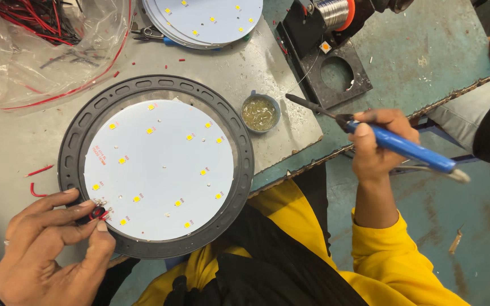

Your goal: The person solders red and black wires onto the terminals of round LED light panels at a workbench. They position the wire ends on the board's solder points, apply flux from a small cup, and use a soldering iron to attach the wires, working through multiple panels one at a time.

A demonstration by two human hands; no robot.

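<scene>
A round white LED board (160,170) sits inside a black ring housing (245,164) near the front edge of the grey workbench (7,153). The left hand (47,249) pinches red and black wires (96,213) against the board's lower-left rim. The right hand (378,144) grips a blue-handled soldering iron (386,139), its tip beside a small round tin (261,113) holding yellowish flux. A clear plastic bag (7,68) of red and black wires lies at the back-left corner, with stacked LED boards (205,20) along the back edge.
</scene>
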